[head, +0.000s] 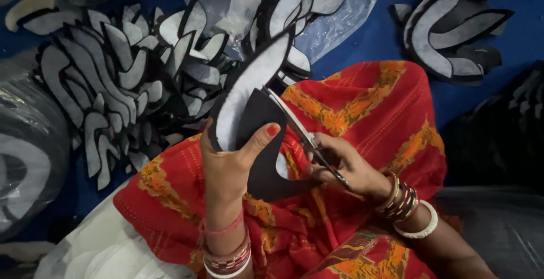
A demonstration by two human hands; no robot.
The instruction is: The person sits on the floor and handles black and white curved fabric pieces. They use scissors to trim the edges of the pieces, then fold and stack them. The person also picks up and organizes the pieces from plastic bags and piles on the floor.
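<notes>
left hand [229, 163] pinching the black-and-white cut piece [249, 100] at frame centre, long axis running up-right | right hand [345, 168] closed on the scissors [303, 137], just right of it, blades reaching up-left along the piece's edge over my red cloth [368, 103]

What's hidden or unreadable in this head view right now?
- Steel scissors: handles buried in the right hand.
- Curved black-and-white cut piece: lower part behind the left hand.
- Clear plastic bag: contents blurred by glare, top cut off.
- Dark heap at the right edge: shapeless, cropped.
</notes>
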